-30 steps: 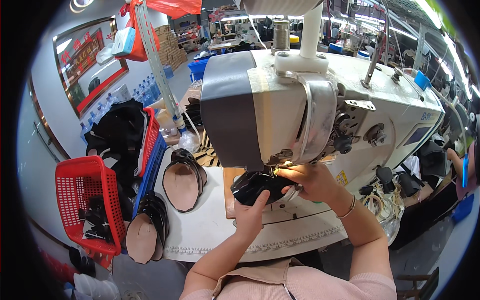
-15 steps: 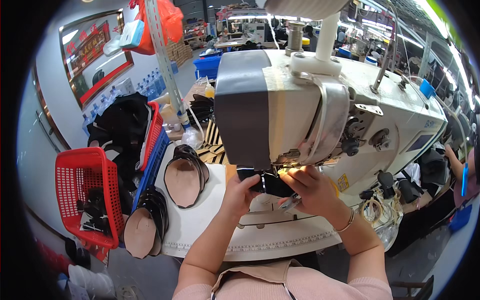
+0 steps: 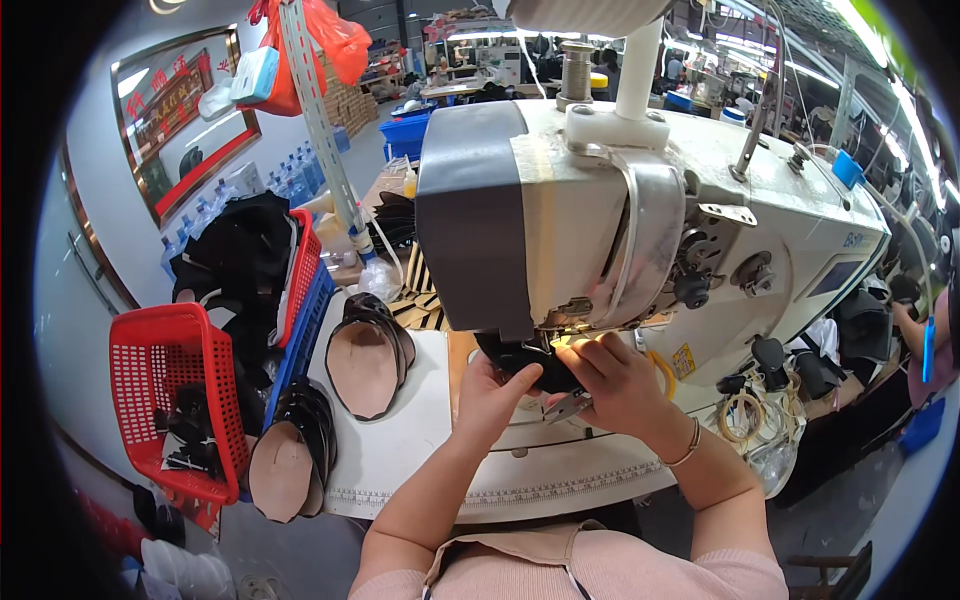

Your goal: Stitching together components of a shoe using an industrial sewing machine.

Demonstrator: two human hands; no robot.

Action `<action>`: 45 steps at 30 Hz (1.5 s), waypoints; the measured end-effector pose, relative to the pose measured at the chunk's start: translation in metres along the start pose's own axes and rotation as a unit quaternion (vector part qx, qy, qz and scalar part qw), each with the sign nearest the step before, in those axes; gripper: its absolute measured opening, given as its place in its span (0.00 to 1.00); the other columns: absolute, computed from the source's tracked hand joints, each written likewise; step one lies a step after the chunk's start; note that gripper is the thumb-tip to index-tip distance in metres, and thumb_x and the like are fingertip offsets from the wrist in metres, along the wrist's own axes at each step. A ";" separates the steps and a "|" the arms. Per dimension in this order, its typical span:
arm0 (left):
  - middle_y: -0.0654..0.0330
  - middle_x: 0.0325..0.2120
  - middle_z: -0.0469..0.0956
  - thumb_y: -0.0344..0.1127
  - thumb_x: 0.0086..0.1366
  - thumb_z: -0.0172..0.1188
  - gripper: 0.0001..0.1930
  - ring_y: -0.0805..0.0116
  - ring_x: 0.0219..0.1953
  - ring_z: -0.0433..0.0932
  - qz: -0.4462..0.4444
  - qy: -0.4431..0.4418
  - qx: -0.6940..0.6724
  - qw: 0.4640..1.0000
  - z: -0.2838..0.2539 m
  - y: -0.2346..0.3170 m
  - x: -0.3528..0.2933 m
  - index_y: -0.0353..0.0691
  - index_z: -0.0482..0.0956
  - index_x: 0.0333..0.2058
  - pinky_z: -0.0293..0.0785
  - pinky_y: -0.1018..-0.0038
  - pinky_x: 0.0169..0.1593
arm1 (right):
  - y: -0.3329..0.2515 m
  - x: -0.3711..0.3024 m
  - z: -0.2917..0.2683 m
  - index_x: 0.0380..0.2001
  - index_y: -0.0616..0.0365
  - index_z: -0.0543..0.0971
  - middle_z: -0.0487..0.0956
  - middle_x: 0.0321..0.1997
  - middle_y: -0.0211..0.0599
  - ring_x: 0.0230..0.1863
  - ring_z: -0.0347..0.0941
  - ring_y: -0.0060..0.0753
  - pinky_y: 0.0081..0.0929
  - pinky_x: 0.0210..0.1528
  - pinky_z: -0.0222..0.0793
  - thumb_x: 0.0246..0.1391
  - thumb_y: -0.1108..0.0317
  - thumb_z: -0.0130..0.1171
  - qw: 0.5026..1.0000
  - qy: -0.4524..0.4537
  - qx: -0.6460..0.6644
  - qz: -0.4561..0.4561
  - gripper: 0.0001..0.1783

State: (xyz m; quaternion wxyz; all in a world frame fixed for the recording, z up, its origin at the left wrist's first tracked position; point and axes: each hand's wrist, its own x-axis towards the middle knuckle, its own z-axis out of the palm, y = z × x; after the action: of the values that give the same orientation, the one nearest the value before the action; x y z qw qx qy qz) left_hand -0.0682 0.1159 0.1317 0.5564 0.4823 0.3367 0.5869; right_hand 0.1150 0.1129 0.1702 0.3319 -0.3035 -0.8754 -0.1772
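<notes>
While the black piece (image 3: 514, 355) is kept under the machine (image 3: 570, 215), it is pinched at eight o'clock by the left hand (image 3: 490, 398), thumb uppermost, and pressed at three o'clock by the curled fingers of the right hand (image 3: 622, 388). A metal tool (image 3: 568, 405) is tucked beneath the latter; its grip cannot be told. From the piece, one stack (image 3: 362, 370) is seen at nine o'clock, beyond it a basket (image 3: 228, 420).

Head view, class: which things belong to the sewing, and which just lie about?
In the job:
black piece, held by the left hand
small metal tool, in the right hand
sewing machine
stacked pieces on the table, probably

Lying about, it seems:
red bag, hanging
blue pack
water bottles
</notes>
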 end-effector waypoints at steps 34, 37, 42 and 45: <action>0.61 0.37 0.74 0.22 0.52 0.62 0.19 0.76 0.39 0.72 0.015 0.018 0.006 1.000 0.000 -0.001 0.013 0.35 0.67 0.43 0.69 0.81 0.43 | 0.014 -0.007 0.009 0.39 0.54 0.77 0.75 0.32 0.32 0.28 0.71 0.35 0.28 0.31 0.70 0.41 0.73 0.60 0.984 0.093 0.127 0.084 0.16; 0.61 0.36 0.74 0.22 0.53 0.61 0.21 0.77 0.39 0.72 -0.005 0.037 -0.023 0.999 0.000 -0.008 -0.001 0.34 0.65 0.45 0.70 0.82 0.41 | 0.013 -0.033 -0.004 0.42 0.56 0.76 0.72 0.27 0.33 0.26 0.70 0.32 0.27 0.28 0.67 0.43 0.71 0.60 0.946 0.043 0.227 0.229 0.19; 0.59 0.38 0.74 0.23 0.55 0.59 0.18 0.76 0.40 0.73 -0.045 0.025 -0.092 0.994 0.013 -0.019 -0.029 0.34 0.64 0.43 0.70 0.81 0.46 | 0.000 -0.030 -0.007 0.39 0.54 0.78 0.70 0.21 0.29 0.20 0.69 0.29 0.24 0.23 0.64 0.38 0.64 0.66 0.983 0.066 0.093 0.143 0.21; 0.59 0.38 0.74 0.22 0.55 0.59 0.17 0.76 0.40 0.73 -0.029 0.008 -0.119 0.992 0.016 -0.017 -0.030 0.34 0.64 0.43 0.70 0.80 0.47 | 0.000 -0.032 -0.003 0.36 0.52 0.78 0.71 0.24 0.26 0.23 0.70 0.29 0.26 0.22 0.64 0.42 0.61 0.63 0.984 0.072 0.112 0.121 0.16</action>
State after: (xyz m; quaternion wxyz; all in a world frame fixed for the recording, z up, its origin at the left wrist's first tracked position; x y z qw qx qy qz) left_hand -0.0505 0.0867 0.1147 0.6238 0.3979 0.2833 0.6102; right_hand 0.1355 0.0983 0.1503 0.4452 -0.3544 -0.8203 -0.0576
